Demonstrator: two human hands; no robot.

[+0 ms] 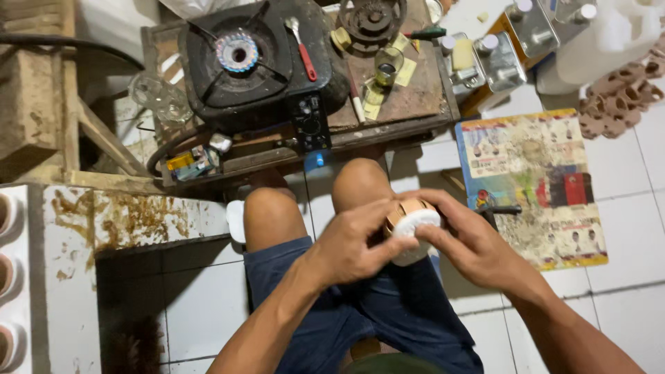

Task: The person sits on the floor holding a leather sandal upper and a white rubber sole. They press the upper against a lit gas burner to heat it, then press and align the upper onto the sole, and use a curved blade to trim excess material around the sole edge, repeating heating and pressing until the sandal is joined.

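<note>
Person sits w/ bare knees up, both hands meeting just over the right knee, centre of the frame. Between the hands: a small round cup-shaped piece (410,232), tan/copper rim at its upper left, white cloth or paste covering the face turned toward the camera. Its long axis seems to run from upper left to lower right, though fingers hide most of the body, so can't be sure.

Left hand (353,246) comes in from lower left; thumb and forefinger are closed on the piece's left edge, touching the white part. Right hand (478,249) comes in from lower right and cups the piece from the right & behind, fingers wrapped round the rim, thumb pressed on the white face. So both grips are clamped on the same piece, neither hand spread open; the piece sits between them, about equally near each.

Around: a low wooden tabletop (409,104) in the upper centre carries a black gas stove (239,62) w/ a lit burner, a red-handled spoon (303,52) on its right edge, a small glass (388,66). A colourful printed board (533,187) lies on the white tile floor (623,228) at right, just beside the right hand. Brown ring-shaped pieces (620,97) are piled at upper right. Stained white slab (131,221) at left.
</note>
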